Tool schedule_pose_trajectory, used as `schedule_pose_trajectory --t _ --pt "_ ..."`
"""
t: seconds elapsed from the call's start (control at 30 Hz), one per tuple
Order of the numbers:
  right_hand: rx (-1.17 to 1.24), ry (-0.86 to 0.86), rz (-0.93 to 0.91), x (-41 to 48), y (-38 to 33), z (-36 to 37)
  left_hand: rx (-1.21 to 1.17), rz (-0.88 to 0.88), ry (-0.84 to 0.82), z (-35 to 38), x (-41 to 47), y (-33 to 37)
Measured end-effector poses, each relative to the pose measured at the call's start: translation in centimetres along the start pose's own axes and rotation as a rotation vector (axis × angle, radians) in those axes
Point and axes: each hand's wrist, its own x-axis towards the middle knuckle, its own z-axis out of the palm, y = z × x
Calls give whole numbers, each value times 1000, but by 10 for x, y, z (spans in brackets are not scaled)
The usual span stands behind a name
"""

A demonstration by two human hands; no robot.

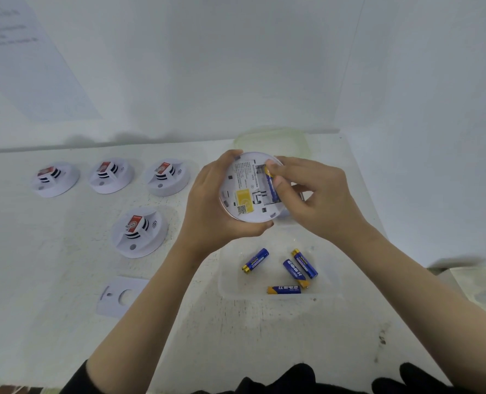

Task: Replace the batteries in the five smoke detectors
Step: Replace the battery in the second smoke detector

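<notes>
The white round plastic smoke detector point(246, 194) at centre shows a back printed with fine grey text, a yellow square label point(243, 198) and a black speckled code point(242, 209), possibly a QR. The blue cylindrical battery point(273, 186) in it has a gold end. Nearer, four loose blue-and-gold batteries point(255, 260) lie in a clear plastic tray point(227, 280). The four white domed detectors point(139, 231) at left carry red-and-white stickers point(134, 223) and black slot stripes.

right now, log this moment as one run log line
left hand: holds smoke detector, back up | right hand: pinches battery at its compartment | tray: four loose batteries | table: four other detectors face up
</notes>
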Motion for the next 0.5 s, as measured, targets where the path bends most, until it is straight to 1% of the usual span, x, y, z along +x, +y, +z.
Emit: schedule_pose_trajectory --t 0.17,0.23,0.3,0.37,0.47,0.5 --pt "-68 -41 -15 6 0 -4 -2 27 -6 2 2 3" --pt "-92 -60 -40 7 0 -4 -22 4 -4 2 2 3" --pt "-60 -57 -32 7 1 -5 -26 -17 -7 1 3 2" --pt "43 -54 55 6 2 -6 -7 -25 -19 1 4 -1" --pt "258 -53 249 5 8 -4 29 -43 -27 -2 7 -9" --pt "296 -36 305 4 11 -3 41 -53 -25 -3 7 -12"
